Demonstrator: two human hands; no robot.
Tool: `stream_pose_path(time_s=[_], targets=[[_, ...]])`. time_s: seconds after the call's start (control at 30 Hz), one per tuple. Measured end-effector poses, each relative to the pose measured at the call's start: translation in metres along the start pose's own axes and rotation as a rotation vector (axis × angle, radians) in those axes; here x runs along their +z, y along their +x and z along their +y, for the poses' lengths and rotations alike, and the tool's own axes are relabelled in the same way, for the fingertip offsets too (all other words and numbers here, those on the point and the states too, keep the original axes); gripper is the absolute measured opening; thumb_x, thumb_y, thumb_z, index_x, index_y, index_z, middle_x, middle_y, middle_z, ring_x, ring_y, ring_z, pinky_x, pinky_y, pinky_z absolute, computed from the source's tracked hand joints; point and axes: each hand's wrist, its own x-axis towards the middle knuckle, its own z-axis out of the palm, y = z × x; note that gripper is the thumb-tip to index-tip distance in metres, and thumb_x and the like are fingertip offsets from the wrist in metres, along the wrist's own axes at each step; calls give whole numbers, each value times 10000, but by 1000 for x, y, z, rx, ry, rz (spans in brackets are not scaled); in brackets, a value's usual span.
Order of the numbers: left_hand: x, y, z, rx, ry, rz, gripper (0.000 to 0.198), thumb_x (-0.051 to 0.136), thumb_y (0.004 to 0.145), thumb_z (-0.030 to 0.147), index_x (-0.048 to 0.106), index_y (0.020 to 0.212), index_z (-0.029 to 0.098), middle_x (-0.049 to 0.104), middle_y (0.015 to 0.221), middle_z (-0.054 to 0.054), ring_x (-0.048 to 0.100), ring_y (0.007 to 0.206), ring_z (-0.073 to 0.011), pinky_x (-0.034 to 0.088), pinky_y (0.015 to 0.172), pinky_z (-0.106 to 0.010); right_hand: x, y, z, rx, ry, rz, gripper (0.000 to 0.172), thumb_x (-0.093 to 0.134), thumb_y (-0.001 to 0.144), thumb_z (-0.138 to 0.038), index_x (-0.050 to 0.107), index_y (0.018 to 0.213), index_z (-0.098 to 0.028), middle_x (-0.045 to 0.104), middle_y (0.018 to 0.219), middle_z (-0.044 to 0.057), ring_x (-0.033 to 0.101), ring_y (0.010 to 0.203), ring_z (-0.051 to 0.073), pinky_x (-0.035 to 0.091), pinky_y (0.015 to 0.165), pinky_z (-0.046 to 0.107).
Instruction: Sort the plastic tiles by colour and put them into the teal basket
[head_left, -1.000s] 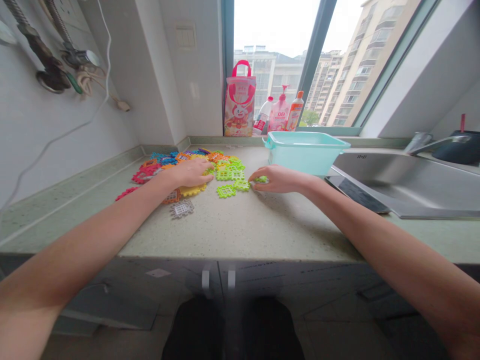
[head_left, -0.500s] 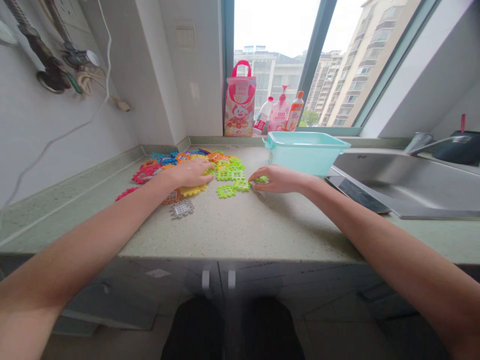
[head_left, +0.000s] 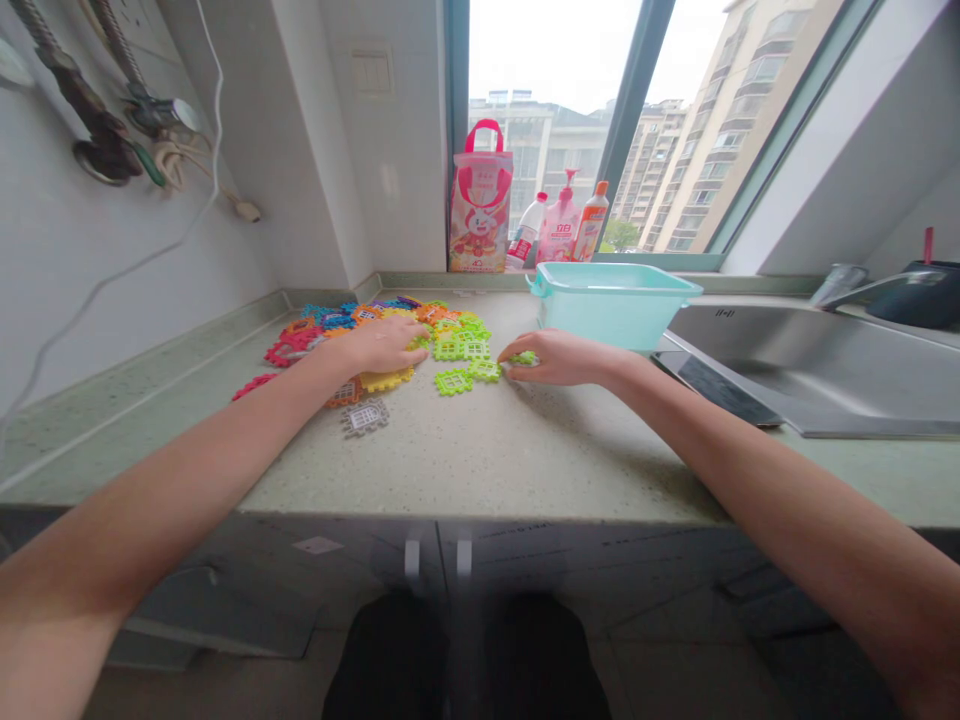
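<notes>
My left hand (head_left: 384, 343) rests over a heap of coloured plastic interlocking building pieces, thumb and fingers bent round a yellow-green piece (head_left: 418, 342). To the right, my right hand (head_left: 551, 358) is low on the counter, its fingers curled about a lime-green interlocking piece (head_left: 523, 358) that shows between thumb and fingers. Between the hands lie several flat lime-green pieces with window grids, among them a green window piece (head_left: 454, 381). A grey window piece (head_left: 365, 417) sits in front of the heap, beside yellow pieces (head_left: 386, 380) under my left wrist. Red pieces (head_left: 289, 347) are at the left.
An aqua plastic tub (head_left: 611, 305) stands behind my right hand. A dark flat device (head_left: 716, 388) lies by the steel sink (head_left: 870, 400). A pink bag (head_left: 480, 215) and several bottles (head_left: 556, 230) line the windowsill. The counter (head_left: 480, 470) ends near my body.
</notes>
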Motion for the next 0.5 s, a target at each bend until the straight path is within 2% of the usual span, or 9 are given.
stream_pose_path(time_s=[0.5], targets=[[0, 0, 1, -12, -15, 0, 672, 407, 1071, 601, 610, 1587, 221, 618, 1627, -143, 580, 1488, -311, 411, 1288, -437, 0, 0, -1, 5, 10, -3, 358, 682, 1042, -303, 837, 1344, -192, 819, 1372, 138, 792, 1233, 324, 598, 1102, 449]])
